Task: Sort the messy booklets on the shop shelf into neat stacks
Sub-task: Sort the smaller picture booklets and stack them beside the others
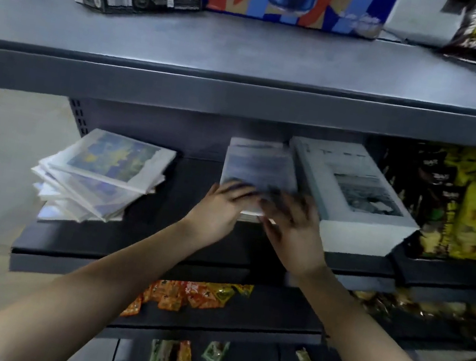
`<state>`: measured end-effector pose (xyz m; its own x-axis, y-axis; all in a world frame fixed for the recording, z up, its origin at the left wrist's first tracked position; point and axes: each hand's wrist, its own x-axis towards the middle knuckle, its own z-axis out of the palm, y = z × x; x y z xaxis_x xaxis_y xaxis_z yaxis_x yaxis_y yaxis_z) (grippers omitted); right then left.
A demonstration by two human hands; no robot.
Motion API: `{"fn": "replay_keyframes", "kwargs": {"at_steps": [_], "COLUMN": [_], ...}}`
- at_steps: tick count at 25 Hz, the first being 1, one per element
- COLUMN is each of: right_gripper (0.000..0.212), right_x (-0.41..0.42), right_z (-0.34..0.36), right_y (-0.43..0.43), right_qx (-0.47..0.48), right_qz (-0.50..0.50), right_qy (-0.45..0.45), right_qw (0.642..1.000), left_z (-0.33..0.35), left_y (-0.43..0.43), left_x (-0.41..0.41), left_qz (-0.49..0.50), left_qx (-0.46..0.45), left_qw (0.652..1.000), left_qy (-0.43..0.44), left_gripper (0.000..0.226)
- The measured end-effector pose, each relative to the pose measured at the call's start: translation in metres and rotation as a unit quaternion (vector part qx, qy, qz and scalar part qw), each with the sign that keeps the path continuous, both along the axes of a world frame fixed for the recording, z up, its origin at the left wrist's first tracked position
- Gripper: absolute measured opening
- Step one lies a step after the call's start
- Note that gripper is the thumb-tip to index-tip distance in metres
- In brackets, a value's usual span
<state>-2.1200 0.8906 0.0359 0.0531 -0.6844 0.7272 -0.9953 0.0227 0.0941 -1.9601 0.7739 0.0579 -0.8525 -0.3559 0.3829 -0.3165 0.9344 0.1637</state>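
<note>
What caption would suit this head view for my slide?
Left hand and right hand touch the middle booklet stack, messy pile at left.

Three booklet stacks (260, 171) abreast (shelf (154, 248))

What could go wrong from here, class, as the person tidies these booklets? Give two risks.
1. The fanned left stack seems to overhang the left end of the shelf; a nudge could tip it off.
2. The left hand and right hand touch the middle stack; its uneven booklets may slide.

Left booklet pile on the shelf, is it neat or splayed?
Splayed: the left booklet pile has corners jutting out at different angles.
</note>
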Motion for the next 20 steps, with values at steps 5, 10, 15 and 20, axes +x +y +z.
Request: {"fn": "replay_keyframes", "kwargs": {"at_steps": [5, 10, 15, 20], "right_gripper": [0.034, 0.055, 0.05, 0.053], "right_x": [-0.011, -0.005, -0.009, -0.01], "right_z": [0.004, 0.015, 0.02, 0.018], "right_y": [0.003, -0.008, -0.032, -0.034], "right_qx": [0.144, 0.21, 0.216, 0.238], "right_qz": [-0.091, -0.098, -0.099, -0.123], "right_qy": [-0.042, -0.133, -0.164, -0.168], "right_qw": [0.985, 0.964, 0.957, 0.949], "left_z": [0.014, 0.016, 0.006, 0.003], "left_y": [0.016, -0.003, -0.02, -0.026], "left_x": [-0.041, -0.049, -0.055, -0.056], "left_qz": [0.046, 0.051, 0.086, 0.094], "left_qx": [0.06, 0.082, 0.047, 0.041], "left_qw": [0.989, 0.984, 0.985, 0.982], "left_qy": [-0.129, -0.151, -0.14, -0.158], "left_gripper": [0.06, 0.057, 0.057, 0.06]}}
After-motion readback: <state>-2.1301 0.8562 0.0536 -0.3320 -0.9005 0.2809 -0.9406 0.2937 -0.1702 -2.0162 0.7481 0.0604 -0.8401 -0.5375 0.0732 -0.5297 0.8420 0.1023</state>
